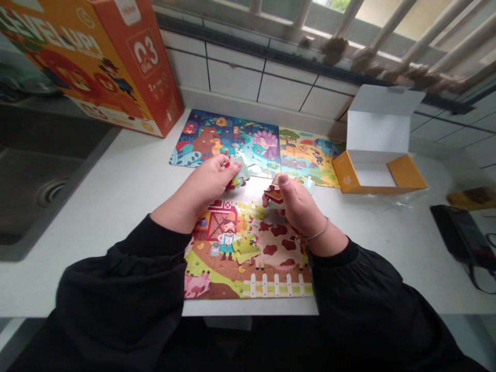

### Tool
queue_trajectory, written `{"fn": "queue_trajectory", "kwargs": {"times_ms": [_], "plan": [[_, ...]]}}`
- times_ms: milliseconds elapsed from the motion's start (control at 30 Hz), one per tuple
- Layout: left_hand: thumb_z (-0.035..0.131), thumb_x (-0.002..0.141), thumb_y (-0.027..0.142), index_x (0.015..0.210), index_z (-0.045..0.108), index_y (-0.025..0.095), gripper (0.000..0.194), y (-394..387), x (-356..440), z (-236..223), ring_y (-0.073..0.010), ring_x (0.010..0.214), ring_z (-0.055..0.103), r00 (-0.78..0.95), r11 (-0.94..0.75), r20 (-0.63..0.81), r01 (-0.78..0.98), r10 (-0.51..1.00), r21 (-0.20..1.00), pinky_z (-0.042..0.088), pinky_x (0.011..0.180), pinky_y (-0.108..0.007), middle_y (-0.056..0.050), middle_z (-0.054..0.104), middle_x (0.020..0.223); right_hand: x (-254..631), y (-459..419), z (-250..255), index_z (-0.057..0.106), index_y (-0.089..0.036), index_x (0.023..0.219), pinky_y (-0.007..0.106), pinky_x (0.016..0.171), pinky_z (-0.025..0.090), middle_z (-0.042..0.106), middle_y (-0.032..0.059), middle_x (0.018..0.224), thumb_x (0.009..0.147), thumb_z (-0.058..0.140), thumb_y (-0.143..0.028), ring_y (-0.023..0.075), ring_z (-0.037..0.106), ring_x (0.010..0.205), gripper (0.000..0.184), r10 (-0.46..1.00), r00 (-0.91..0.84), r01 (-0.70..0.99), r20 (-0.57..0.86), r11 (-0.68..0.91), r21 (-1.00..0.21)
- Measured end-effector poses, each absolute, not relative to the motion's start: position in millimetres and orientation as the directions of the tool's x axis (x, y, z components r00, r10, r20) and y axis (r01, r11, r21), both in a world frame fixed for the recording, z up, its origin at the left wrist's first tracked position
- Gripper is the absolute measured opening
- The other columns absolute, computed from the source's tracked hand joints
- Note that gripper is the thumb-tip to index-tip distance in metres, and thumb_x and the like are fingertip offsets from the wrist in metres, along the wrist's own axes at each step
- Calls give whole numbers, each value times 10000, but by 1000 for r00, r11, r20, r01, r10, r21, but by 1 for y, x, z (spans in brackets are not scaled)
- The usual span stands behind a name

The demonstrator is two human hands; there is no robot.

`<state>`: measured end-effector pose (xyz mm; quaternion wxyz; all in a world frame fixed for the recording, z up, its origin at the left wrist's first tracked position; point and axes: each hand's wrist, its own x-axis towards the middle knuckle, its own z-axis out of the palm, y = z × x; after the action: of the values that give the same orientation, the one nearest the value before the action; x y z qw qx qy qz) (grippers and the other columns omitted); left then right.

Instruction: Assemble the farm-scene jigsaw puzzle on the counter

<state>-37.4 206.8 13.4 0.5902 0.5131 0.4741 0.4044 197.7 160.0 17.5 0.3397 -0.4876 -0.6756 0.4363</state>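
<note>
Both hands (pixel 248 191) hold puzzle pieces (pixel 274 196) above the farm puzzle (pixel 248 253).

head cam | looks fwd+down | close over white counter (pixel 127 191) | faces tiled wall (pixel 240 77)

Home kitchen, used here as a play spot. White tabletop (pixel 127 191) runs along a wall of white tiles (pixel 240 77) with dark grout. At far left a stainless sink (pixel 50 191) with a round drain is sunk into the same surface. Above the tiles a window with pale bars (pixel 387 36), daylight behind. Household clutter rather than work gear: a big orange puzzle box (pixel 96 57) leaning against the wall, finished children's jigsaw pictures (pixel 256 147) laid flat, a small open yellow carton (pixel 382 170) with its white lid up, a dark pouch with cord (pixel 465 237) at the right edge.
</note>
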Motion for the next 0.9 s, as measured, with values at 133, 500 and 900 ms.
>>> {"fn": "queue_trajectory", "kwargs": {"times_ms": [133, 500, 900], "plan": [[627, 1070, 326, 1096, 559, 192, 152, 205, -33, 20, -151, 776, 720, 207, 220, -198, -85, 958, 972, 585, 804, -313, -66, 751, 931, 197, 161, 19, 591, -248, 810, 313, 560, 433, 708, 45, 802, 1038, 312, -857, 155, 575, 643, 707, 954, -297, 370, 28, 142, -918], [659, 1050, 313, 1093, 609, 147, 178, 186, -24, 40, -217, 917, 745, 436, 328, -156, -352, 886, 877, 626, 841, -347, -107, 731, 1004, 189, 159, 32, 378, -278, 805, 248, 396, 271, 583, -47, 600, 951, 424, -919, 97, 341, 407, 659, 813, -578, -368, -71, -338, -867], [736, 1005, 336, 1030, 660, 158, 195, 174, -21, 35, -186, 876, 673, 722, 521, -107, -380, 684, 765, 614, 789, -313, -61, 666, 991, 191, 152, 14, 355, -282, 781, 319, 505, 450, 530, -46, 485, 893, 230, -1023, 146, 409, 377, 760, 475, -811, -569, 342, -506, -648]]}}
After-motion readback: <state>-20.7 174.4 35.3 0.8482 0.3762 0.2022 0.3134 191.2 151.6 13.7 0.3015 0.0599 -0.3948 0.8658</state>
